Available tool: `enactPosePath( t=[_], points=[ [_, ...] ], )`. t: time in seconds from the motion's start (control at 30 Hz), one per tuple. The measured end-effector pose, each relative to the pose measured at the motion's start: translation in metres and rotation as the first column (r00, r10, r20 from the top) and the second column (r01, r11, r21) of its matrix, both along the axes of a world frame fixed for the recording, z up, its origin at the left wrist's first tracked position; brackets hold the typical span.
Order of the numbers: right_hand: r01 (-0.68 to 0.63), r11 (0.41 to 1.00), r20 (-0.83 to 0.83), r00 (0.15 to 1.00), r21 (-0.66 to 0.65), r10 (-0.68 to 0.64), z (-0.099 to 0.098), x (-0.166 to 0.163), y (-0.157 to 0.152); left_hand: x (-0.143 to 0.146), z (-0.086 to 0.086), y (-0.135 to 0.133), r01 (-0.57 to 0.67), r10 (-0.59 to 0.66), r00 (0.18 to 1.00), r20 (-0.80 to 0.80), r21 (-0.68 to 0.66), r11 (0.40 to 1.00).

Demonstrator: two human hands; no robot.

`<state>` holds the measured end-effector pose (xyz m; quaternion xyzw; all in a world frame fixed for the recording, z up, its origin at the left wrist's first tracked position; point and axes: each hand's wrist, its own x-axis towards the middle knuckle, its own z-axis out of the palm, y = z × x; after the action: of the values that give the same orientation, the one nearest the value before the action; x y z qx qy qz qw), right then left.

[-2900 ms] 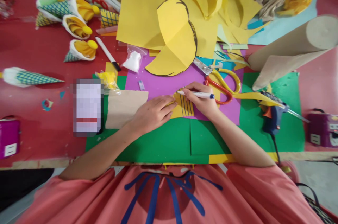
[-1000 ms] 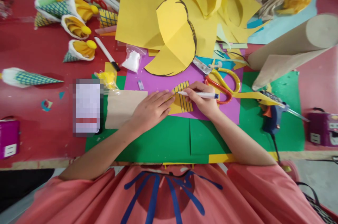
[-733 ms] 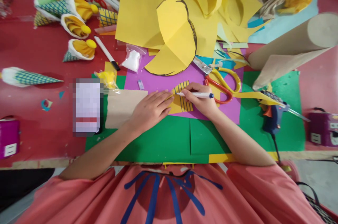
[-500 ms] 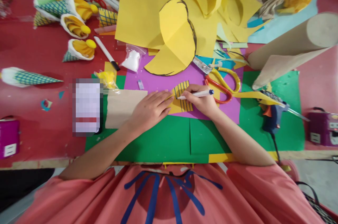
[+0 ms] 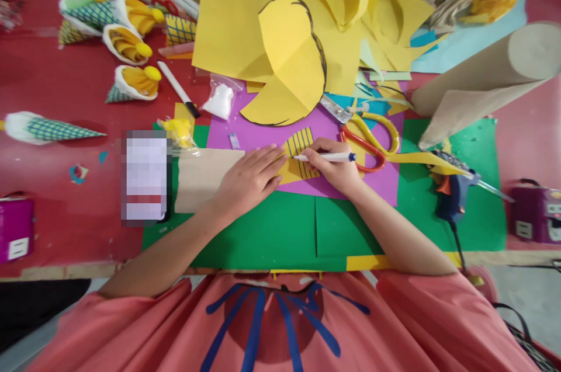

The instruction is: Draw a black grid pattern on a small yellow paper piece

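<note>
Where the two hands come close together, a small piece of yellow paper (image 5: 289,172) marked with dark stripes lies between them, directly in front of the person and on top of a purple sheet (image 5: 263,139). Its left end runs under the fingers of the left hand (image 5: 249,176) and its right end goes behind the right hand (image 5: 335,167), so its full length, and thus its long axis, cannot be told for sure. The stripes run roughly away from the person, across the line from one hand to the other.

The left hand is spread flat, palm down, gripping nothing that shows, its fingertips resting on the paper. The right hand is closed around a white marker (image 5: 335,157), which lies nearly level, its tip pointing left toward those fingertips and its blue end to the right. The tip is at the stripes, just beside the left fingers; whether it touches the paper is too fine to tell. Both hands are at the paper, one at each side, neither clearly nearer.

Scissors (image 5: 363,125) lie just beyond the right hand, and a larger yellow cutout (image 5: 302,77) with a dark outline lies farther from the person.
</note>
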<state>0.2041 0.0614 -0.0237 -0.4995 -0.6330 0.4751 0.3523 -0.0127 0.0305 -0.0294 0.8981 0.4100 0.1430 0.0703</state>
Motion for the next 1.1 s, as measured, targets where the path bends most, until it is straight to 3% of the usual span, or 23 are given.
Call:
enactPosePath(
  t=[0.27,0.4,0.6,0.83,1.1],
  points=[
    [-0.027,0.999,0.012,1.000,0.029,0.027,0.0015,-0.0002,0.0005,0.0004,0.0015,0.0004,-0.004,0.004,1.000,-0.024,0.009,1.000],
    [-0.057,0.998,-0.048,0.997,-0.030,0.055,0.0032,0.0012,0.0014,-0.0003,0.0001,0.0001,-0.005,0.005,1.000,0.000,-0.005,1.000],
    [0.025,0.997,-0.136,0.990,-0.070,-0.035,0.0013,0.0021,0.0004,0.0001,0.0010,0.0014,-0.039,0.038,0.999,-0.022,-0.071,0.997],
    [-0.009,1.000,-0.001,1.000,0.000,0.009,-0.0002,0.0001,-0.0008,-0.0001,-0.0011,0.0025,-0.058,0.052,0.996,-0.073,-0.079,0.995],
    [-0.036,0.999,0.033,0.999,-0.006,0.036,0.0029,-0.0002,0.0002,0.0000,-0.0017,0.0024,-0.059,0.053,0.996,-0.073,-0.071,0.996]
  ],
)
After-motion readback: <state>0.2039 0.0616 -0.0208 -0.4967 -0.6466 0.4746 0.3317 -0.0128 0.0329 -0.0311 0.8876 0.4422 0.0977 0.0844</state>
